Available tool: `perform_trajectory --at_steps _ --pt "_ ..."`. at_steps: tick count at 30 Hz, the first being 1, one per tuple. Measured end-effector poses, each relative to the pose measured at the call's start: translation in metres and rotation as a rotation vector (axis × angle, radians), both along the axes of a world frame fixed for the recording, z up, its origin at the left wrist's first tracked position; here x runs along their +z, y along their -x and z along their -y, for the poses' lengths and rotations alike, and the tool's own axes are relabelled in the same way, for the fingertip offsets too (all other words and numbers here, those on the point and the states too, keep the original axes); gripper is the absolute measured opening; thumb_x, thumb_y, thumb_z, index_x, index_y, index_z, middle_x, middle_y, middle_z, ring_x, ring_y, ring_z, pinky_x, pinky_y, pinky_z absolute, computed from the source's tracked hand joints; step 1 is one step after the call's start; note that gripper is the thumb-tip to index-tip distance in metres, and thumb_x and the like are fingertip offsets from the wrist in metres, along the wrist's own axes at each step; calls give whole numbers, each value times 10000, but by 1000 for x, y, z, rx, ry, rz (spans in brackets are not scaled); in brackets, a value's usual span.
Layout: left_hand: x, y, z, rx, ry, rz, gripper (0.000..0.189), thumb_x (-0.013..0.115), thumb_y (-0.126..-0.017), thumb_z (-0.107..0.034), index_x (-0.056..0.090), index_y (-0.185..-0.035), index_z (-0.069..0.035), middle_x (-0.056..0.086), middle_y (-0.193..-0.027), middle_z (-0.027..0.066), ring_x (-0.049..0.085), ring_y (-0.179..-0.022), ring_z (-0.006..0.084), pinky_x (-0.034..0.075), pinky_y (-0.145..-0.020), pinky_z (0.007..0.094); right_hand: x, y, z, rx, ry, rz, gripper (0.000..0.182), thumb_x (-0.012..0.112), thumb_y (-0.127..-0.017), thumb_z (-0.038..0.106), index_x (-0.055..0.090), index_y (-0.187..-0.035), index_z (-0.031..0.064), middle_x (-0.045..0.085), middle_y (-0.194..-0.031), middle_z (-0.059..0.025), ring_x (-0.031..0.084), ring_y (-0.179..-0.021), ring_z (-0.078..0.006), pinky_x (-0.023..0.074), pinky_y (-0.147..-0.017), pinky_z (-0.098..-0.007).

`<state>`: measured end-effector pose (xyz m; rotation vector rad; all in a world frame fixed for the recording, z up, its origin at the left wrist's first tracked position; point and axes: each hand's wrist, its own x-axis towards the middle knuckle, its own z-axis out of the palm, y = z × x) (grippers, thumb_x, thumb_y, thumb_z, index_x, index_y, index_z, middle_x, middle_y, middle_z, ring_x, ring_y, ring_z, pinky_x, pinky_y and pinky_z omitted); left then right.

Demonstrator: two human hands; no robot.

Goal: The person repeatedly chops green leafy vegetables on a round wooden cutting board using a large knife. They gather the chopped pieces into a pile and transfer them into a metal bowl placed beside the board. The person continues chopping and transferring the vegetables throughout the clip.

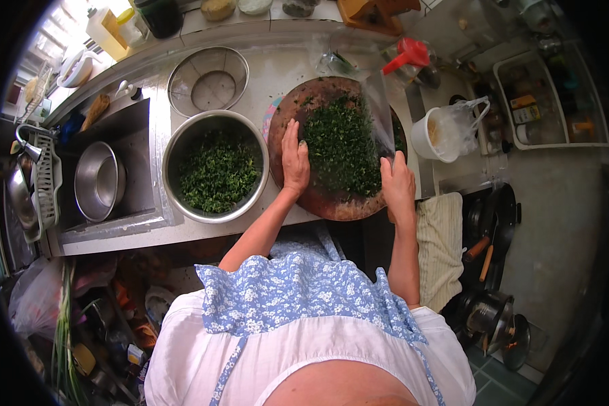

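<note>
Finely chopped leafy greens (335,142) cover much of a round wooden chopping board (335,208) on the counter. My right hand (400,182) grips a cleaver (378,109) at the board's right side; its broad blade, slightly blurred, points away from me beside the greens. On the board's left part rests my left hand (296,157), its fingers extended along the edge of the pile and holding nothing. A deep steel bowl (170,188) with more chopped greens (218,177) stands left of the board.
A wire-mesh strainer (210,86) sits behind the bowl, and a steel basin (99,180) lies in the sink (137,132). Behind the board are a plastic bag (335,63) and a red funnel (413,53). A white tub (424,137) with a plastic bag stands at right.
</note>
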<state>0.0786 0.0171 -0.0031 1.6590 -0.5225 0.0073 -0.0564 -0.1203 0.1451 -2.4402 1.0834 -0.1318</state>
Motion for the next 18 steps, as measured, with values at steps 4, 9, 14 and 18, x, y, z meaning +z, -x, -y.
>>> perform_trajectory --at_steps 4,9,14,18 --pt "-1 0 2 -9 -4 6 512 395 -931 -130 378 -1427 -5 366 -1489 177 327 -1386 326 227 -1155 397 -47 1 1 33 -1 -117 244 496 -970 265 454 -973 25 636 -787 -281 613 -793 -484 456 -670 -583" --pt "0 0 0 -4 -4 -1 504 403 -938 -136 382 -1426 -7 366 -1488 177 336 -1381 324 232 -1153 395 -10 3 15 67 30 -36 266 523 -951 272 490 -958 8 644 -817 -271 609 -806 -484 453 -688 -559" --pt "-2 -1 0 -11 3 1 502 400 -948 -148 377 -1429 -9 363 -1489 177 329 -1384 323 234 -1152 395 -49 5 6 -42 51 -33 231 500 -967 239 446 -962 15 633 -785 -272 608 -767 -489 451 -628 -572" --pt "1 0 0 -15 8 -17 499 397 -947 -142 378 -1427 -8 367 -1486 177 329 -1384 324 235 -1151 396 -52 10 30 27 -80 -130 264 514 -955 264 465 -974 5 637 -830 -274 609 -817 -486 450 -682 -576"
